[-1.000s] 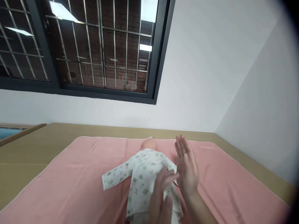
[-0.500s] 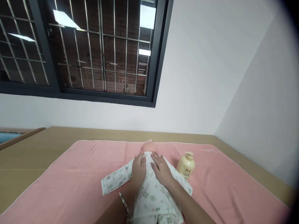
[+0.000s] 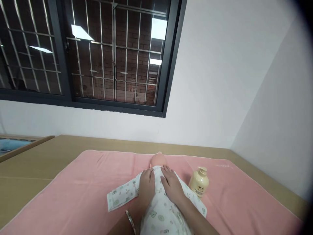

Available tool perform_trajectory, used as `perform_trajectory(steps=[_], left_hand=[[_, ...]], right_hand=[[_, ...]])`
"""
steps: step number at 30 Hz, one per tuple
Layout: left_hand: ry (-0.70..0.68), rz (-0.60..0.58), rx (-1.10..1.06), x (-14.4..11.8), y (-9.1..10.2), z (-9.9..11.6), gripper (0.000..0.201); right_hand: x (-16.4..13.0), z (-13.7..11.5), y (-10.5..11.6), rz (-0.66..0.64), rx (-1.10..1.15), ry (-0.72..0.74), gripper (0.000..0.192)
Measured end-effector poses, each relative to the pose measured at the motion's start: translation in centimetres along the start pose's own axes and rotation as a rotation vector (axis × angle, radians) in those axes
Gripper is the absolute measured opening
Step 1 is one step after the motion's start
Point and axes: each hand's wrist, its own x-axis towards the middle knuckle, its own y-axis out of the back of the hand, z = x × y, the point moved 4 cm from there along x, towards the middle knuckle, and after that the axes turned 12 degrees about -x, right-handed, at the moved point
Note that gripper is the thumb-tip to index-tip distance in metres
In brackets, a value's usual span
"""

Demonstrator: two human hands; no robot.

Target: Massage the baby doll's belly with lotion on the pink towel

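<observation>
A baby doll [image 3: 157, 160] in a white printed garment [image 3: 158, 212] lies face down on a pink towel [image 3: 73, 192], head pointing away from me. My left hand [image 3: 146, 186] rests flat on the upper back, fingers together, with a bangle on the wrist. My right hand [image 3: 171, 185] lies flat beside it on the same part of the back. Neither hand grips anything. A cream pump bottle [image 3: 200, 182] stands on the towel just right of the doll.
The towel covers a tan surface [image 3: 36, 156] that meets a white wall. A dark barred window [image 3: 97, 55] is above. A wooden rail [image 3: 24, 145] shows at the far left. Another wall closes the right side.
A second ago both hands were raised near the doll's lower body, hiding the bottle. They have since come down flat on its upper back and stay there.
</observation>
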Motion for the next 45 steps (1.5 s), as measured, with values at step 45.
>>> perform_trajectory(steps=[45], left_hand=[[-0.259, -0.211, 0.703, -1.0, -1.4, 3.7, 0.035]], right_hand=[[-0.5, 0.4, 0.4, -0.012, -0.166, -0.059, 0.055]])
